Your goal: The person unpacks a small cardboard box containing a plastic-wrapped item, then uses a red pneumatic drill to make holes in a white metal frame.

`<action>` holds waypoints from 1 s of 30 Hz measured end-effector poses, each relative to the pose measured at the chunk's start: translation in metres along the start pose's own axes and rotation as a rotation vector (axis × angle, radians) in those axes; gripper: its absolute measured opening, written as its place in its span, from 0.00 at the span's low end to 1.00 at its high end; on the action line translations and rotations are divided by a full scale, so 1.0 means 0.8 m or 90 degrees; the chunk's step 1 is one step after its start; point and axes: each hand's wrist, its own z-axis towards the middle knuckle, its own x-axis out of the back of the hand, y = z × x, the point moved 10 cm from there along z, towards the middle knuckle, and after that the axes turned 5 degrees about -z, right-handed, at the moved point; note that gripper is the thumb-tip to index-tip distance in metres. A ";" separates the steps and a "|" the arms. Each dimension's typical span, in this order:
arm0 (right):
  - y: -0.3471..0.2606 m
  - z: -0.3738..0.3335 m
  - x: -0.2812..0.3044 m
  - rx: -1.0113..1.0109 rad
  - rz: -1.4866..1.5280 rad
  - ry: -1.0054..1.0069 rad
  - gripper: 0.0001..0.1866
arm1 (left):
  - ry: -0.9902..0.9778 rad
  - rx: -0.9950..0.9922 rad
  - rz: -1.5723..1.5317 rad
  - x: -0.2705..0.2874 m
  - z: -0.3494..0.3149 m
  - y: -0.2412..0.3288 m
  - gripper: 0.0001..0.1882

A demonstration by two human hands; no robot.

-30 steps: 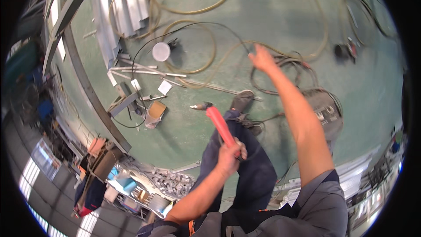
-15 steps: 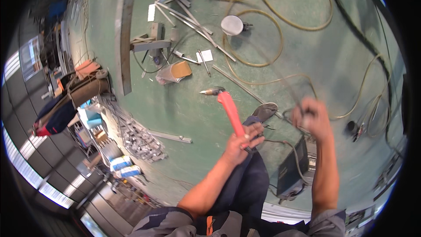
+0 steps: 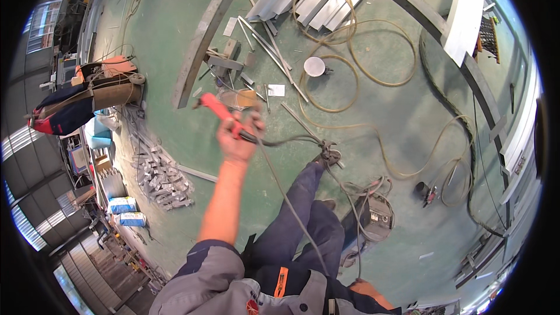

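Observation:
My left hand is out in front, its fingers wrapped round the red-handled welding torch, whose head points to the far left. From the handle's end a dark cable runs over my shoe towards a dark box-shaped machine on the floor to the right. Another cable hangs from beside my left hand down across my legs. Low at my right side, my right hand shows only in part by my waist, close to a cable. Its fingers are hidden.
Metal strips, a block-like metal fixture and a white paper lie ahead. A clear yellowish hose loops over the green floor. Long steel beams stand at left and right. Metal offcuts are heaped at left.
My left hand has carried the torch forward and left. My right hand has dropped from in front of me to my right side. The view has shifted, and more beam shows at right.

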 end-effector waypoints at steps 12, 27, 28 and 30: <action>0.095 0.080 0.068 -0.266 0.019 0.532 0.21 | -0.209 -0.170 0.408 -0.314 -0.216 0.199 0.06; 0.195 0.127 -0.183 -0.529 0.718 0.698 0.26 | -0.034 0.494 0.664 -0.196 -0.368 -0.222 0.09; 0.213 0.123 -0.223 -0.576 0.733 0.653 0.25 | -0.010 0.525 0.694 -0.176 -0.376 -0.230 0.10; 0.244 0.113 -0.290 -0.643 0.803 0.601 0.24 | 0.050 0.551 0.787 -0.144 -0.390 -0.241 0.12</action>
